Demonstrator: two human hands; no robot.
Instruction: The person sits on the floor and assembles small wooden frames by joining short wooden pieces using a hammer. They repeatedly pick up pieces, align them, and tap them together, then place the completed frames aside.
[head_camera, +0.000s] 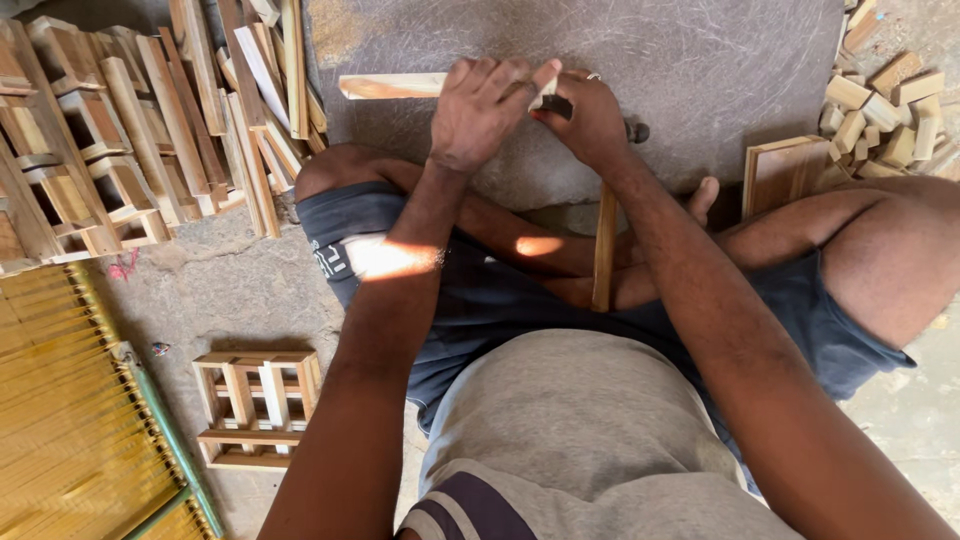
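My left hand (480, 110) has its grip clamped on a pale wooden strip (392, 86), which lies crosswise above a grey stone slab (700, 60), just beyond my knees. My right hand (592, 120) closes its grip around a dark-headed tool (560, 104) whose wooden handle (604, 250) hangs down over my crossed legs. Stacked wooden frames (90, 150) lie to my left; small wood blocks (885, 110) lie to my right.
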